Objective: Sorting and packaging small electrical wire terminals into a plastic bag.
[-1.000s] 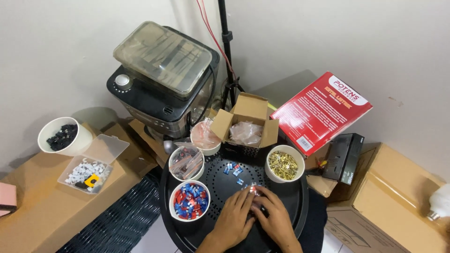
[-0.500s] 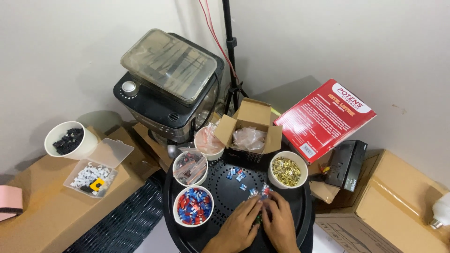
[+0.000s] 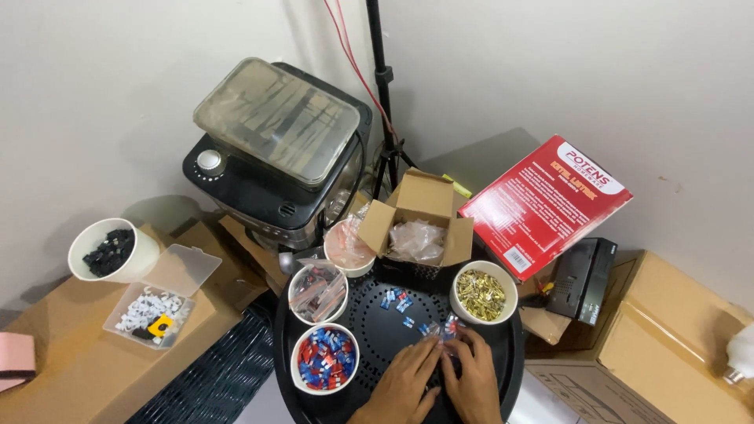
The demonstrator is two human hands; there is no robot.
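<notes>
- The left hand (image 3: 404, 385) and the right hand (image 3: 473, 382) are meeting over the near part of a round black tray (image 3: 377, 334), fingertips pressed together around a small clear packet (image 3: 446, 328) with blue and red bits inside; both hands are pinching it, closed on it from either side.
- The packet is sitting just above the tray's perforated surface, right of centre, close under the bowl of brass pieces (image 3: 483, 293).
- A few loose blue pieces (image 3: 395, 299) are lying on the tray just beyond the fingertips, towards its middle.
- A white bowl of red and blue pieces (image 3: 324, 359) is standing on the tray's left edge, beside the left hand.
- Behind it, a second white bowl holding clear packets (image 3: 317, 292) is resting, and further back a third bowl with pinkish plastic (image 3: 346, 246).
- An open cardboard box (image 3: 419, 218) stuffed with clear bags is standing at the tray's far edge.
- A black appliance with a clear lid (image 3: 276, 153) is looming behind, and a red box (image 3: 544, 202) is leaning to the right.
- Far left, on a cardboard carton, a cup of black pieces (image 3: 108, 251) and a clear tray of white pieces (image 3: 149, 310) are sitting.
</notes>
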